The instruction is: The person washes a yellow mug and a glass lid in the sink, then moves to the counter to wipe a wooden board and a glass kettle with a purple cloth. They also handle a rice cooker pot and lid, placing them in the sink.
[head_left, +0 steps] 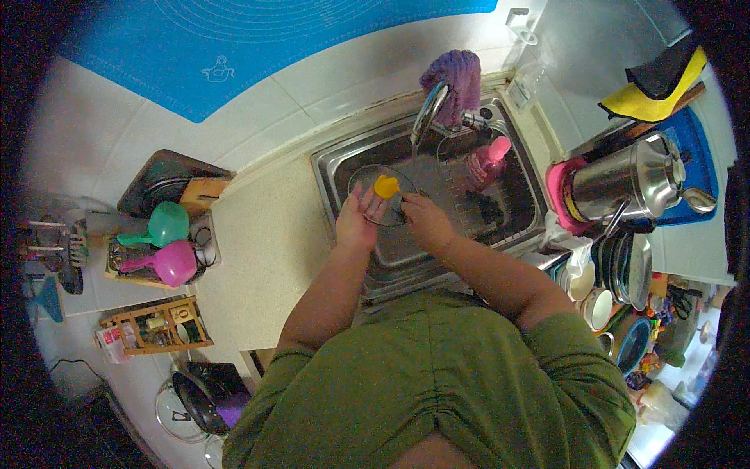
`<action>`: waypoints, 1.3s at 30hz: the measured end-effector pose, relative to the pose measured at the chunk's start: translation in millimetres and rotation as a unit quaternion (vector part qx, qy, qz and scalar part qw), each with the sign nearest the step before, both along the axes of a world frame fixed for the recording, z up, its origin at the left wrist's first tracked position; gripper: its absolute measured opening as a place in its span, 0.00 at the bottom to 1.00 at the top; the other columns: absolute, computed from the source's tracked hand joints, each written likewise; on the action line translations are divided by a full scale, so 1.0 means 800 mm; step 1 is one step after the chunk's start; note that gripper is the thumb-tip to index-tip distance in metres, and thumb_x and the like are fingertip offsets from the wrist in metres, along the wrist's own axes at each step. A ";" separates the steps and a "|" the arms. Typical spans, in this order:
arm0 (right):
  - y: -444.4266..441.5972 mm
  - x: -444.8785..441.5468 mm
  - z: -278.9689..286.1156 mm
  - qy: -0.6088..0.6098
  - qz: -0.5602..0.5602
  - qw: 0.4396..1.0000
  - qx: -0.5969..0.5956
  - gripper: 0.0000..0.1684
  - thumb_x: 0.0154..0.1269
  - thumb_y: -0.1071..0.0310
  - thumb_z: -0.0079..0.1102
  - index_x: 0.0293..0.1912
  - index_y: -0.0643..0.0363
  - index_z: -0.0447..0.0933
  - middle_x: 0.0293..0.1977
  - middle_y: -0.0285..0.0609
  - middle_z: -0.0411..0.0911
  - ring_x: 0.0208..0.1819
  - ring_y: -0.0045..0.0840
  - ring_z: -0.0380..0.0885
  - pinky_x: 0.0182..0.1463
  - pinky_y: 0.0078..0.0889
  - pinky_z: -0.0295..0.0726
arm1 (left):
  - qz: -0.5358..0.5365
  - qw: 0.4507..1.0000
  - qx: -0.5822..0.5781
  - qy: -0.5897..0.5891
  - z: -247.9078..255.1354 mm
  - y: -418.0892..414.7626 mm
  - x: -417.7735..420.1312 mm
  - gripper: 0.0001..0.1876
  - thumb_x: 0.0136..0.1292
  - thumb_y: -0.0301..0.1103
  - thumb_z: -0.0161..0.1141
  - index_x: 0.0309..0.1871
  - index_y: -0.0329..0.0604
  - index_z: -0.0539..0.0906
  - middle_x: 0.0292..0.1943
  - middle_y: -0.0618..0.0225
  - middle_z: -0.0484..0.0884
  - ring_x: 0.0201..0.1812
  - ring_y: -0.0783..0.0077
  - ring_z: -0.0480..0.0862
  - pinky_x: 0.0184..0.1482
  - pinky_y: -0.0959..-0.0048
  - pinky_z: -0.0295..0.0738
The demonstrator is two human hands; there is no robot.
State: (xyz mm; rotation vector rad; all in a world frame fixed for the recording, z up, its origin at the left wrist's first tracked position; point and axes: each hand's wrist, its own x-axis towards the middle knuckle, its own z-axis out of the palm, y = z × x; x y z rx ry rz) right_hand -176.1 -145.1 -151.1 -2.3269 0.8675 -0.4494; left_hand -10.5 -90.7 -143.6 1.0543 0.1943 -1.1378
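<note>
Over the steel sink (387, 249), a clear round dish or lid (391, 218) is held between my two hands. My left hand (358, 220) supports it from the left, its fingers spread and showing through the clear material. On the right, my right hand (426, 221) grips the rim. A small, bright yellow piece (386, 187) appears at the dish's middle; what it is, I cannot tell. Beyond the hands, the chrome faucet (430, 111) points down into the sink. A pink bottle (486, 164) leans in the sink's right part, near a dark object (487, 210).
A purple towel (460, 82) hangs behind the faucet. Right of the sink are a steel pot (615, 179), stacked plates (636, 272) and bowls (596, 309). Left across the counter (263, 246), green (169, 223) and pink (176, 262) scoops rest on a rack. A blue mat (246, 53) covers part of the wall.
</note>
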 end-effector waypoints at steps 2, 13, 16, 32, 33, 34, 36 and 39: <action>0.001 0.001 0.009 -0.025 0.065 0.997 -0.021 0.14 0.63 0.72 0.51 0.47 0.64 0.77 0.59 0.52 0.74 0.59 0.49 0.73 0.63 0.45 0.73 | -0.017 1.000 -0.002 -0.018 0.002 0.000 0.000 0.23 0.79 0.43 0.39 0.69 0.42 0.65 0.61 0.53 0.77 0.60 0.54 0.78 0.62 0.54 0.75; -0.029 0.078 0.019 0.049 -0.031 0.998 0.036 0.21 0.59 0.71 0.56 0.53 0.65 0.76 0.62 0.53 0.71 0.64 0.47 0.70 0.68 0.41 0.69 | -0.055 0.996 0.005 0.070 -0.025 0.003 -0.043 0.21 0.76 0.44 0.46 0.63 0.42 0.74 0.59 0.58 0.80 0.57 0.55 0.80 0.63 0.56 0.74; -0.038 0.069 0.016 0.035 0.098 0.994 0.033 0.19 0.64 0.69 0.49 0.52 0.66 0.77 0.62 0.55 0.72 0.63 0.45 0.72 0.68 0.41 0.69 | -0.017 0.994 0.048 0.094 -0.019 0.001 -0.033 0.19 0.76 0.44 0.46 0.60 0.43 0.76 0.55 0.59 0.82 0.53 0.57 0.82 0.58 0.55 0.77; -0.081 -0.008 -0.033 -0.035 -0.088 0.983 0.160 0.27 0.70 0.58 0.56 0.62 0.64 0.70 0.55 0.55 0.76 0.58 0.49 0.75 0.64 0.42 0.73 | -0.138 0.989 0.035 -0.027 -0.020 0.021 -0.004 0.10 0.76 0.36 0.47 0.51 0.41 0.74 0.39 0.60 0.84 0.39 0.61 0.86 0.40 0.64 0.82; -0.088 -0.004 -0.035 -0.019 -0.094 0.982 0.165 0.28 0.70 0.57 0.57 0.62 0.64 0.70 0.55 0.56 0.76 0.58 0.50 0.75 0.63 0.41 0.74 | -0.138 0.989 0.049 -0.031 -0.016 0.020 -0.009 0.10 0.76 0.36 0.47 0.51 0.42 0.75 0.40 0.60 0.84 0.38 0.62 0.86 0.41 0.64 0.82; -0.095 -0.002 -0.037 0.003 -0.104 0.979 0.172 0.29 0.70 0.56 0.58 0.62 0.65 0.69 0.55 0.56 0.76 0.58 0.50 0.75 0.63 0.41 0.74 | -0.140 0.989 0.045 -0.029 -0.011 0.018 -0.012 0.10 0.76 0.37 0.47 0.51 0.42 0.75 0.40 0.60 0.84 0.38 0.62 0.86 0.42 0.64 0.83; -0.105 -0.005 -0.035 -0.008 -0.152 0.957 0.249 0.23 0.70 0.59 0.58 0.59 0.62 0.71 0.50 0.53 0.79 0.54 0.42 0.78 0.58 0.40 0.76 | -0.142 0.988 0.056 -0.030 -0.006 0.016 -0.012 0.10 0.76 0.37 0.48 0.52 0.43 0.75 0.41 0.60 0.84 0.38 0.62 0.86 0.44 0.63 0.83; -0.109 -0.022 -0.025 -0.128 -0.153 0.804 0.560 0.19 0.71 0.61 0.59 0.57 0.57 0.73 0.47 0.45 0.81 0.50 0.31 0.79 0.53 0.40 0.77 | -0.131 0.990 0.044 -0.022 -0.014 0.015 -0.004 0.10 0.75 0.37 0.50 0.53 0.45 0.75 0.41 0.62 0.85 0.38 0.63 0.85 0.44 0.64 0.84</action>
